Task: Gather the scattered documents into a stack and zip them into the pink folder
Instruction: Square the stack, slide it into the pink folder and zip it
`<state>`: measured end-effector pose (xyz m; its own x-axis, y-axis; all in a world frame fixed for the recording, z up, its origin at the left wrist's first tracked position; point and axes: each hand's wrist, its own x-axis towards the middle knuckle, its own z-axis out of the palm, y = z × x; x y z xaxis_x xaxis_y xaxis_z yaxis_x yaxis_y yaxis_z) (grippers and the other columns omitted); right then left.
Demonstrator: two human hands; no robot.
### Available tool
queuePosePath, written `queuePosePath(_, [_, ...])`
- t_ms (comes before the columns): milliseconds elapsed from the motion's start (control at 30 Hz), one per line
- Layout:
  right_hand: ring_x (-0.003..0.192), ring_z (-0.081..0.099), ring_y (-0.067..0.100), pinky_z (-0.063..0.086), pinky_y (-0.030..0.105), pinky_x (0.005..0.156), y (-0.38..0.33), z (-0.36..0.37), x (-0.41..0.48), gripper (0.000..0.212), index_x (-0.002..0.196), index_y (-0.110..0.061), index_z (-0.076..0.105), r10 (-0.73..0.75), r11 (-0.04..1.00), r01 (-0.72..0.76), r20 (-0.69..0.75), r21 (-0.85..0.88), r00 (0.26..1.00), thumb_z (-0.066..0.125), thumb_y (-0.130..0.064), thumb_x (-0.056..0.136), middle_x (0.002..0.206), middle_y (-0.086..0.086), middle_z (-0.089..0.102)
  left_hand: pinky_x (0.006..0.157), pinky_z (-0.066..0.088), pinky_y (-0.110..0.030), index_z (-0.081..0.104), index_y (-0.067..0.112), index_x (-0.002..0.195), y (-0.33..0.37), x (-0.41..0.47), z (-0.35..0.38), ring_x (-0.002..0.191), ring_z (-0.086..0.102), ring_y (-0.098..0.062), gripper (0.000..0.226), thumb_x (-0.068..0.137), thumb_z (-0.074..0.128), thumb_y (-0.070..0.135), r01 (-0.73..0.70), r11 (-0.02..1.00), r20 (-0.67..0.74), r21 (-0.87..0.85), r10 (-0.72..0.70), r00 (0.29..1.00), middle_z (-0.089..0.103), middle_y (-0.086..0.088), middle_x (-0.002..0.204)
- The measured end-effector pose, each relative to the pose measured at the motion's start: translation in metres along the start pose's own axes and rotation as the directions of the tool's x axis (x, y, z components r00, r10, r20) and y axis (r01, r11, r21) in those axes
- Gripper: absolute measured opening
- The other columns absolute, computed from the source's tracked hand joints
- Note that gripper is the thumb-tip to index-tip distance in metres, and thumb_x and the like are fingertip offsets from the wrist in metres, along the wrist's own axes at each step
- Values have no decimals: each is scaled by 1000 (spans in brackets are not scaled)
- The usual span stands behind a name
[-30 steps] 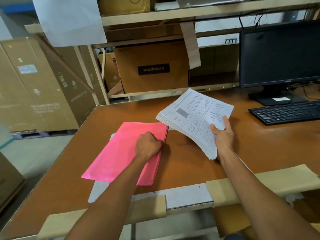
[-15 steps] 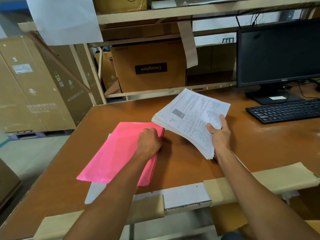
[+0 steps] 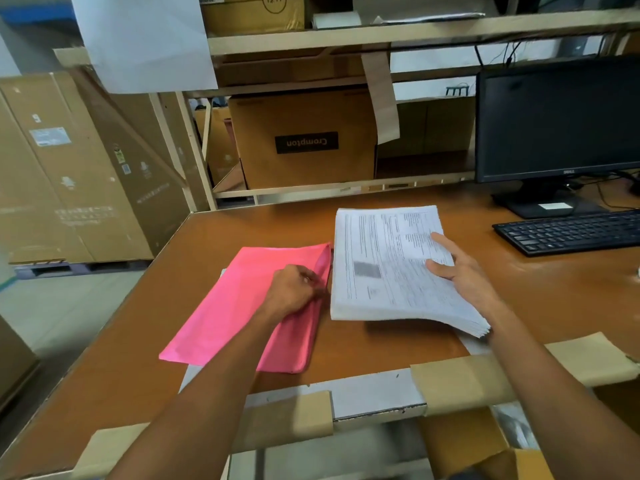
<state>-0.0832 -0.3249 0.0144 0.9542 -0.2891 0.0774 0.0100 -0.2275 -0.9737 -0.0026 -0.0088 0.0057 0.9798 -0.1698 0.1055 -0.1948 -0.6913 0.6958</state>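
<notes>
The pink folder point(image 3: 239, 306) lies flat on the brown desk, its long edge with the opening facing right. My left hand point(image 3: 294, 292) rests on the folder near that edge, fingers curled and pinching at it. A thick stack of printed documents point(image 3: 388, 268) sits just right of the folder, lifted off the desk at its near side. My right hand point(image 3: 457, 275) holds the stack at its right edge, thumb and one finger spread on top and the other fingers hidden underneath.
A black keyboard point(image 3: 571, 230) and a dark monitor point(image 3: 557, 119) stand at the right. A cardboard box point(image 3: 304, 140) sits on the shelf behind the desk. Taped cardboard pads point(image 3: 464, 379) cover the desk's front edge. A white sheet point(image 3: 194, 372) pokes out under the folder.
My right hand turned the document stack from slanted to square with the desk and brought it down beside the folder's right edge. My left hand stayed on the folder.
</notes>
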Motion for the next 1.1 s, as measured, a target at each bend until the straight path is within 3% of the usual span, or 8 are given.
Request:
queuePosePath(100, [91,60,7,46,17,61,-4,-6,-6,55,144,-38,49,16,998,-10,87,-69,996,65,-16,97,115,-17,57,52,52,-23,78,20,108,-2,-4,-8,60,61,-12,25,86,71,8,9,990,-93,-144,-22,995,73,4,72])
queuePosePath(167, [93,60,6,47,14,59,-3,-9,-9,54,142,-39,51,37,998,-30,130,-54,991,66,-14,96,116,-18,58,55,54,-27,75,24,112,-2,-4,-14,64,65,-13,31,87,69,8,5,980,-151,-200,-36,988,76,3,75])
queuePosePath(300, [119,58,16,52,23,77,-3,-2,-9,60,144,-40,52,66,996,-50,242,-69,968,71,-16,92,150,-8,47,65,58,-31,69,25,113,1,-3,-24,70,72,-14,31,85,75,14,32,951,-220,-307,-103,970,76,0,75])
queuePosePath(433, [104,55,5,47,15,67,-16,14,-6,59,146,-37,50,107,984,-57,312,-167,944,69,-15,94,148,-12,38,78,58,-30,81,20,91,7,-3,-26,83,70,-12,12,87,75,10,66,935,-248,-348,-159,956,77,4,89])
queuePosePath(633, [138,40,22,32,26,94,-32,26,3,60,147,-31,50,66,983,-28,206,-182,976,71,-16,94,156,-4,40,75,62,-38,82,18,79,14,-14,-33,78,70,-20,12,80,81,6,141,879,-128,-455,-222,967,77,1,79])
queuePosePath(733, [112,54,12,43,23,79,-34,30,0,59,146,-30,52,40,993,-20,179,-114,983,70,-9,93,149,-3,47,71,63,-39,78,11,78,19,-28,-38,62,64,-18,13,72,81,-1,179,911,-13,-371,-198,980,72,-6,67])
queuePosePath(867, [89,52,-1,46,12,58,-29,37,-3,61,146,-25,51,47,996,-31,184,-88,982,66,0,94,149,-3,46,53,55,-23,75,-1,90,27,-54,-46,47,58,-14,13,77,75,-4,248,958,181,-144,-221,958,64,-7,57])
queuePosePath(1100, [122,46,17,44,8,62,-26,44,-9,62,147,-19,51,47,999,-49,170,7,984,65,6,93,154,1,42,63,62,-29,74,2,91,30,-74,-60,55,65,-17,15,79,78,-6,273,931,216,-242,-223,951,70,-10,67])
